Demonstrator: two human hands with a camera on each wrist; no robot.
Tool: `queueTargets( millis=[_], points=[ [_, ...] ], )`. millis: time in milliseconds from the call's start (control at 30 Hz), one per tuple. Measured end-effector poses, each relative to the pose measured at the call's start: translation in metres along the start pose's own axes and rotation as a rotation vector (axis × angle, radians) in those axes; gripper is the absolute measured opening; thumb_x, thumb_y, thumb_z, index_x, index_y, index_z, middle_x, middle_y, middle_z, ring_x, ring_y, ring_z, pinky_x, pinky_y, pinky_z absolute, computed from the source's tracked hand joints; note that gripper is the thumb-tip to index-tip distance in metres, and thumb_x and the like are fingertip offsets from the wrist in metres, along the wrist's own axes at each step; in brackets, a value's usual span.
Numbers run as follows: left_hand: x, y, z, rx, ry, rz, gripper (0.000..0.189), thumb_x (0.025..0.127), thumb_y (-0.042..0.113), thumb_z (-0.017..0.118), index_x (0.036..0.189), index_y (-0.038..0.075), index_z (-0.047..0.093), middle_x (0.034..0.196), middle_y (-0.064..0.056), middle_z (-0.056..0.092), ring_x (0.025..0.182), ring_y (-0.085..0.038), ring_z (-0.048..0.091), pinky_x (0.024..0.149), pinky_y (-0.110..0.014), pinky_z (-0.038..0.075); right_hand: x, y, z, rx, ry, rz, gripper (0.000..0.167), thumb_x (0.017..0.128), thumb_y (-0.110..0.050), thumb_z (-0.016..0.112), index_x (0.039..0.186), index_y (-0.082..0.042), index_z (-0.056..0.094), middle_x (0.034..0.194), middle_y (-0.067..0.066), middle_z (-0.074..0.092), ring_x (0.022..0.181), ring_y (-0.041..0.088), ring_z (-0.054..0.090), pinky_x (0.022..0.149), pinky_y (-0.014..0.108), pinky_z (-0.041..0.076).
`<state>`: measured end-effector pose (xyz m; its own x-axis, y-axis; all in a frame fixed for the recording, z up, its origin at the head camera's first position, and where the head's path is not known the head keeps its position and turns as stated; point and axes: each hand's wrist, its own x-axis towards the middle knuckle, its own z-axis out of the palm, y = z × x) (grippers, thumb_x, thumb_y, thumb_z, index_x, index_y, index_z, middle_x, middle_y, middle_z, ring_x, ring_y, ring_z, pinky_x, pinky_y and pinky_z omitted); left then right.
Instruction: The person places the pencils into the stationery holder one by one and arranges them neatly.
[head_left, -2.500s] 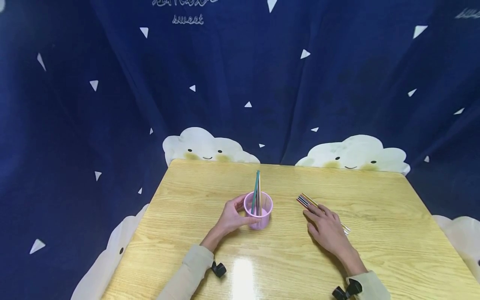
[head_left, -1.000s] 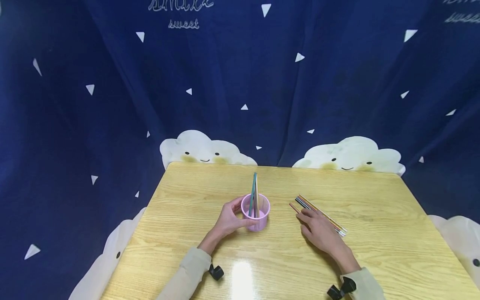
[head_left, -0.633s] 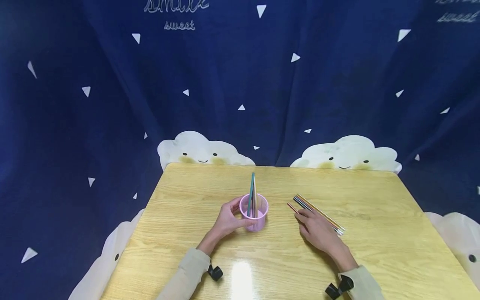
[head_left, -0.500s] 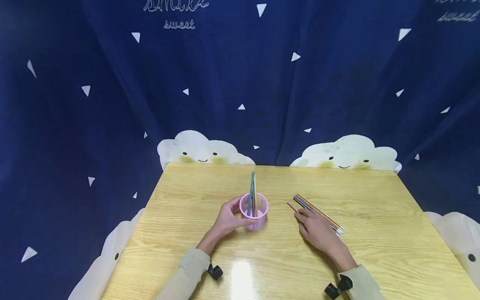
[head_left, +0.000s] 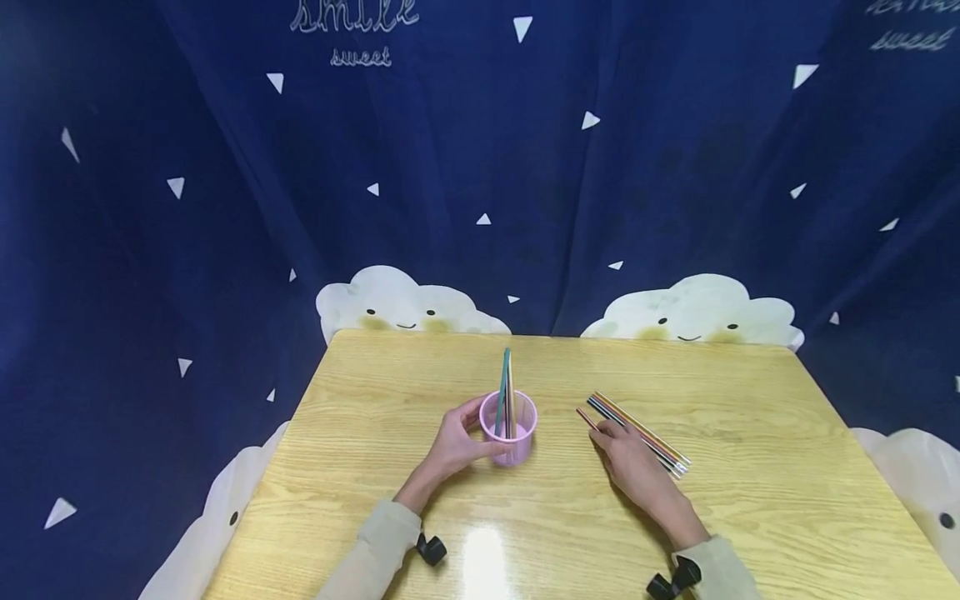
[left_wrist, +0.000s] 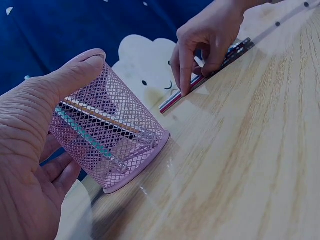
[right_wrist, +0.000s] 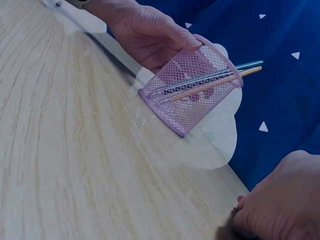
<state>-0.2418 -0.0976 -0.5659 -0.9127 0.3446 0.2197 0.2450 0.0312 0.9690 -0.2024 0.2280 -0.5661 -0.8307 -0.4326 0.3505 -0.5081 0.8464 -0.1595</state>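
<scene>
My left hand (head_left: 456, 440) grips a pink mesh pen holder (head_left: 522, 451) from its left side, thumb near the rim. The holder stands upright on the table. Inside it lean several slim pencils, a teal pencil (head_left: 505, 375) among them, showing through the mesh in both wrist views. To the right, my right hand (head_left: 637, 467) pinches a red pencil (head_left: 587, 417) between thumb and fingers, low over the wood. Just beyond that hand, a row of slim pencils (head_left: 651, 436) lies slantwise on the table, partly hidden by the fingers.
The wooden table (head_left: 405, 375) has its far edge against a dark blue curtain (head_left: 420, 125) printed with white triangles and smiling clouds. A bright light reflection (head_left: 483, 558) shows near the front. Small black devices (head_left: 431, 550) sit at both wrists.
My right hand has drawn the red pencil leftward, apart from the row, uncovering more of the other pencils. The left hand keeps its hold on the pen holder. The head view has shifted slightly.
</scene>
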Motion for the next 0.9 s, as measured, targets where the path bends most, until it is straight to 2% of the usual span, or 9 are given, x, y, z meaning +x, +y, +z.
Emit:
queueTargets(
  millis=[167, 333, 467, 633, 900],
  points=[
    [-0.0005, 0.0006, 0.0015, 0.015, -0.007, 0.016, 0.082, 0.071, 0.006, 0.095, 0.146, 0.007, 0.059, 0.139, -0.010, 0.068, 0.129, -0.032, 0.063, 0.115, -0.049, 0.047, -0.0015, 0.0032, 0.0037, 0.017, 0.026, -0.013, 0.032, 0.084, 0.012, 0.073, 0.115, 0.006, 0.074, 0.114, 0.021, 0.067, 0.102, 0.043, 0.064, 0.100, 0.069, 0.050],
    [0.0001, 0.0008, 0.0014, 0.020, -0.010, 0.035, 0.083, 0.072, 0.006, 0.094, 0.147, 0.006, 0.058, 0.139, -0.011, 0.067, 0.129, -0.033, 0.063, 0.114, -0.050, 0.048, -0.0010, 0.0055, 0.0041, 0.032, 0.056, -0.021, 0.032, 0.078, 0.012, 0.076, 0.110, 0.006, 0.075, 0.108, 0.022, 0.066, 0.097, 0.041, 0.064, 0.090, 0.057, 0.056],
    [0.0002, 0.0007, 0.0006, 0.026, -0.005, 0.031, 0.082, 0.072, 0.006, 0.094, 0.146, 0.007, 0.059, 0.139, -0.010, 0.068, 0.128, -0.031, 0.064, 0.113, -0.049, 0.049, 0.0001, 0.0051, 0.0027, 0.023, 0.055, -0.012, 0.031, 0.078, 0.010, 0.076, 0.109, 0.005, 0.076, 0.103, 0.019, 0.065, 0.092, 0.037, 0.062, 0.082, 0.050, 0.055],
    [0.0001, 0.0012, -0.0002, 0.021, -0.002, 0.024, 0.082, 0.072, 0.005, 0.093, 0.146, 0.007, 0.059, 0.138, -0.011, 0.068, 0.128, -0.032, 0.064, 0.113, -0.050, 0.049, 0.0010, 0.0037, 0.0006, 0.018, 0.014, 0.012, 0.032, 0.081, 0.008, 0.076, 0.113, 0.004, 0.076, 0.106, 0.018, 0.064, 0.093, 0.035, 0.062, 0.084, 0.049, 0.055],
    [0.0002, 0.0003, -0.0003, 0.011, -0.008, 0.011, 0.082, 0.072, 0.005, 0.093, 0.147, 0.007, 0.059, 0.138, -0.011, 0.068, 0.127, -0.033, 0.064, 0.113, -0.051, 0.049, 0.0009, 0.0038, -0.0038, 0.084, -0.044, 0.007, 0.038, 0.083, 0.013, 0.073, 0.120, 0.008, 0.073, 0.114, 0.020, 0.065, 0.100, 0.033, 0.064, 0.089, 0.050, 0.056]
  ],
)
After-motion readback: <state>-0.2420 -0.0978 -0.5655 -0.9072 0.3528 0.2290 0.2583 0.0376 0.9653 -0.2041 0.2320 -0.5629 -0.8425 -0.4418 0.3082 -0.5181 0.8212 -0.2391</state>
